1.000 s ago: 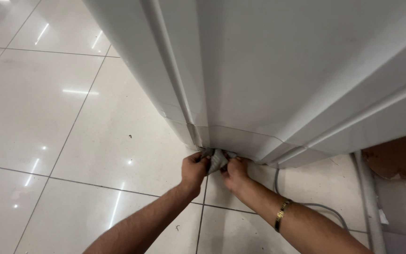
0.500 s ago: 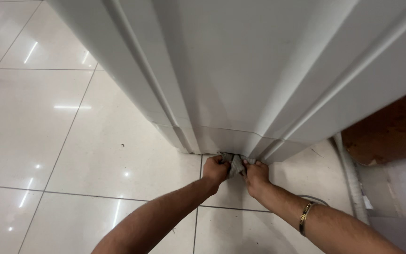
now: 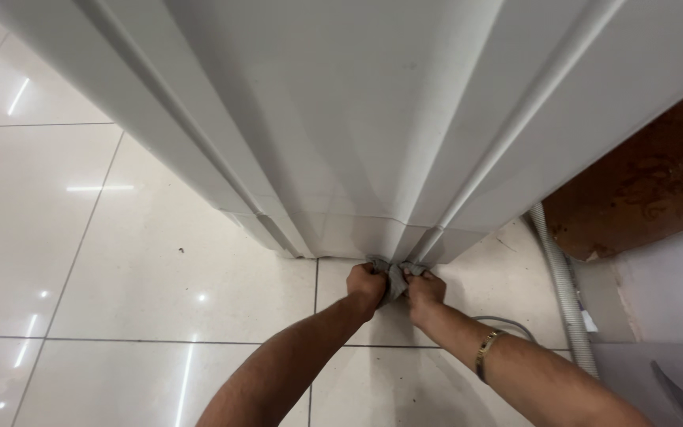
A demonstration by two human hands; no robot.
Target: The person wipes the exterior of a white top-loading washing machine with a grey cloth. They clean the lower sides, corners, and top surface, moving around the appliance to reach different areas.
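Both hands, left hand [image 3: 367, 285] and right hand [image 3: 424, 288], are clamped on the grey cloth [image 3: 395, 277] bunched between them, just under the near bottom corner of the white appliance [image 3: 373, 134].

Both my arms are reaching forward and down, hands close together.

My left hand [image 3: 367, 283] is curling into a tight fist, knuckles up. My right hand [image 3: 424, 289] is clenching just beside it, fingers pinching inward. Both forearms are stretching in from the near edge, converging; my right wrist is wearing a gold bracelet [image 3: 485, 353].
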